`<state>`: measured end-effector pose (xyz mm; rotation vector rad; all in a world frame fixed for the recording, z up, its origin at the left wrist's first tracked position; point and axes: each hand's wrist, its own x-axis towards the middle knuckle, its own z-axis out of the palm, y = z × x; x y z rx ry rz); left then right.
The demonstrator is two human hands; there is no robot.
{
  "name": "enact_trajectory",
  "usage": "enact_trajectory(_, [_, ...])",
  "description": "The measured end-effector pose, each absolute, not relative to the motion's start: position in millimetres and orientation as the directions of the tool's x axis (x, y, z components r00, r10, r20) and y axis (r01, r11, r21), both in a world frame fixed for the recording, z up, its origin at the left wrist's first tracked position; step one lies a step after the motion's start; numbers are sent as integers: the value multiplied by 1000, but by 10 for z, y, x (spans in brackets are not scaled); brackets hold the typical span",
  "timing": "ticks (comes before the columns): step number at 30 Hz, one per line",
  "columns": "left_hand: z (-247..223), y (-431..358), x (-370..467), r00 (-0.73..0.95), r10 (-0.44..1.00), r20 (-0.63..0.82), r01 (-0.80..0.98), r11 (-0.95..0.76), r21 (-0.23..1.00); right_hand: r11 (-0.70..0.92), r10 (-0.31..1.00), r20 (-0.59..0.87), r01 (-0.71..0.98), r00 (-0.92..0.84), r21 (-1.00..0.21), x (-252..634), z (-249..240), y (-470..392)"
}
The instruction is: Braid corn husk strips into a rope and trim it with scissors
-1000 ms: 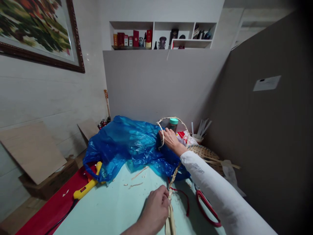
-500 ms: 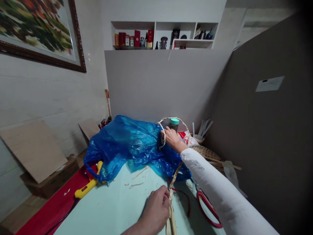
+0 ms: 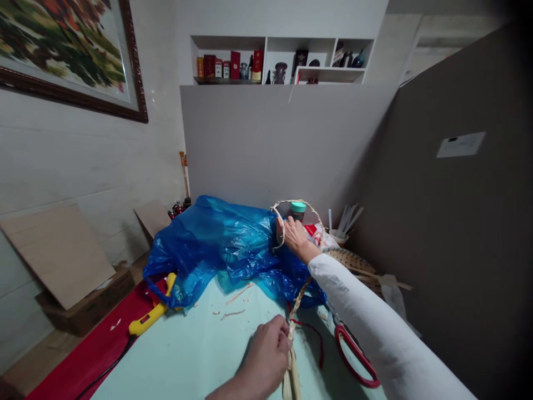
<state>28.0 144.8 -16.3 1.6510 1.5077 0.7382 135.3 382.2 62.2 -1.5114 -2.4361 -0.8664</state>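
Your left hand (image 3: 268,353) is nearest, pinching the straw braid (image 3: 298,300) between thumb and fingers over the pale green table (image 3: 187,355); loose straw strands (image 3: 292,380) run from the grip toward six o'clock (clock read from this hand, twelve straight ahead). A red cord (image 3: 320,339) lies just beside the braid at two to three o'clock, red-handled scissors (image 3: 353,358) at three, partly under your right sleeve (image 3: 353,300). Yellow tool (image 3: 145,322) at nine to ten o'clock, its far end at the edge of the blue plastic bag (image 3: 220,250), which spreads from ten to twelve. The braid passes under your right forearm and arches in a loop around your right hand (image 3: 295,233) at twelve to one. Fingers there are bent, braid crossing them; tips hidden, so whether they pinch it you cannot tell. Woven basket (image 3: 350,260) between one and two, green-lidded jar (image 3: 297,208) just beyond the right hand, cup of white sticks (image 3: 338,236) at one. Farthest: grey panel (image 3: 287,144), wall shelf (image 3: 316,75) above it, twelve o'clock.
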Motion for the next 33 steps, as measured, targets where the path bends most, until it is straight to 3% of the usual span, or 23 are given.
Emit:
enact_trajectory(13, [-123, 1440, 288, 130, 987, -91, 546, 5, 838, 456, 738, 431, 854, -520, 249, 1499, 889, 3738])
enact_trajectory(23, [-132, 1449, 276, 149, 985, -82, 572, -19, 820, 314, 812, 452, 930, -368, 193, 1512, 798, 3763])
enact_trajectory(33, [-141, 1441, 281, 147, 985, -87, 553, -9, 833, 414, 788, 429, 896, -441, 161, 1527, 1048, 3851])
